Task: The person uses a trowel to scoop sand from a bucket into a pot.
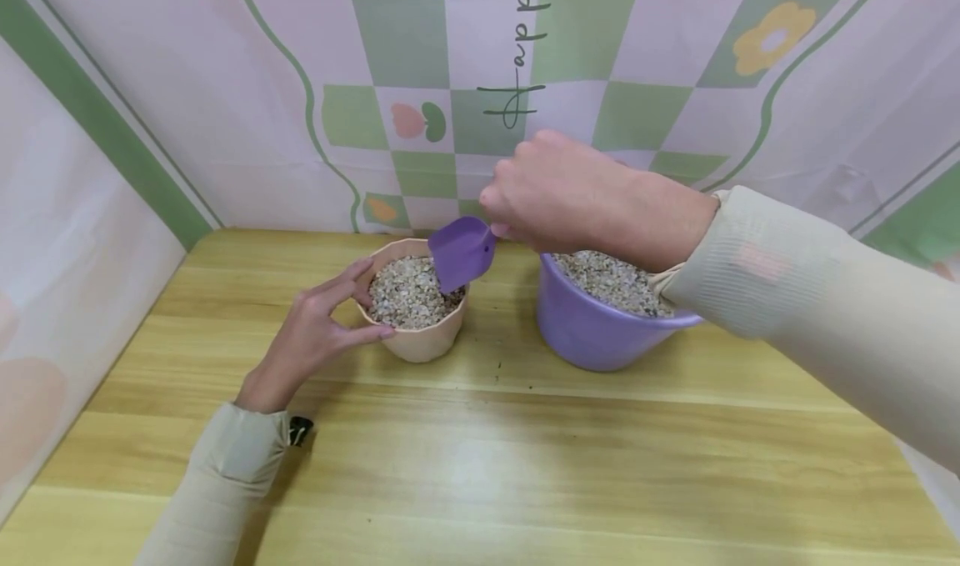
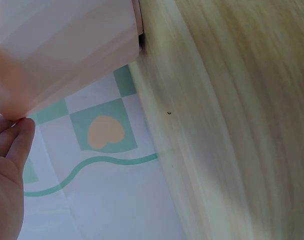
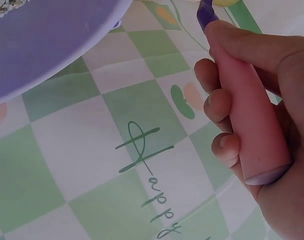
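My left hand (image 1: 311, 328) holds the cream flowerpot (image 1: 423, 345), thumb on the near side and fingers at its left rim. Pale gravel (image 1: 405, 291) fills the pot nearly to the rim. My right hand (image 1: 570, 199) grips a small shovel, its purple blade (image 1: 461, 253) tilted over the pot's right side, the tip against the gravel. In the right wrist view, fingers and thumb wrap the shovel's pink handle (image 3: 252, 125). Below the right forearm stands a purple tub (image 1: 592, 337) with more gravel (image 1: 603, 274), partly hidden by the wrist and sleeve.
Pot and tub stand apart on a wooden table (image 1: 480, 466), near the patterned cloth backdrop (image 1: 405, 41). A few dark specks lie on the wood between and in front of them. A small black item (image 1: 300, 430) shows at the left cuff.
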Demonstrator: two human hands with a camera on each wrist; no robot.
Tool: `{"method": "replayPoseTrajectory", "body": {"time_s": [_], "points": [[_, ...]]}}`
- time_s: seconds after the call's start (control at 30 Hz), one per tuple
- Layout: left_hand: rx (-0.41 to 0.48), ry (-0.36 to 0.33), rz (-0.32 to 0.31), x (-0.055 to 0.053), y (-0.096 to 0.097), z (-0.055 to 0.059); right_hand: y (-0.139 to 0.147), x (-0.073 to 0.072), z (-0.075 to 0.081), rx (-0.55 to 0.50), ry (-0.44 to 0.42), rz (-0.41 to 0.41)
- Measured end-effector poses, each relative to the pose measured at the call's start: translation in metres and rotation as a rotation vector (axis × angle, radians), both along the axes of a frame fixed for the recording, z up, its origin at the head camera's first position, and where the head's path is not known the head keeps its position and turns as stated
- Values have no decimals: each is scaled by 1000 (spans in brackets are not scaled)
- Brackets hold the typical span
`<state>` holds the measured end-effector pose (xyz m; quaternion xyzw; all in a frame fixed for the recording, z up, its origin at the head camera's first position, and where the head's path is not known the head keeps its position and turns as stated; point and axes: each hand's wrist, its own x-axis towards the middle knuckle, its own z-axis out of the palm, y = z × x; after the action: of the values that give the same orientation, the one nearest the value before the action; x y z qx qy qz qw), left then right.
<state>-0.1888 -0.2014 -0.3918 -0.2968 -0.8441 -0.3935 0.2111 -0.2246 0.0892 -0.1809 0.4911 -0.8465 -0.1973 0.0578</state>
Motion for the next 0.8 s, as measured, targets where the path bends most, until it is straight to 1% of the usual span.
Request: {"method": "replayPoseTrajectory", "body": {"time_s": [0.17, 0.3, 0.43, 0.57, 0.7, 0.8], "points": [[3, -4, -1, 1, 0, 1, 2, 1, 3, 13, 0, -4], [6, -6, -8, 1, 0, 1, 5, 1, 3, -15, -14, -3], [-6, -18, -3, 1, -1, 2, 13, -1, 2, -89, -57, 19], [-22, -39, 3, 1, -1, 3, 26, -3, -1, -173, -87, 70], [-31, -47, 5, 0, -1, 3, 40, -5, -5, -237, -87, 105], [-35, -44, 4, 0, -2, 4, 48, -4, -8, -279, -95, 107]]}}
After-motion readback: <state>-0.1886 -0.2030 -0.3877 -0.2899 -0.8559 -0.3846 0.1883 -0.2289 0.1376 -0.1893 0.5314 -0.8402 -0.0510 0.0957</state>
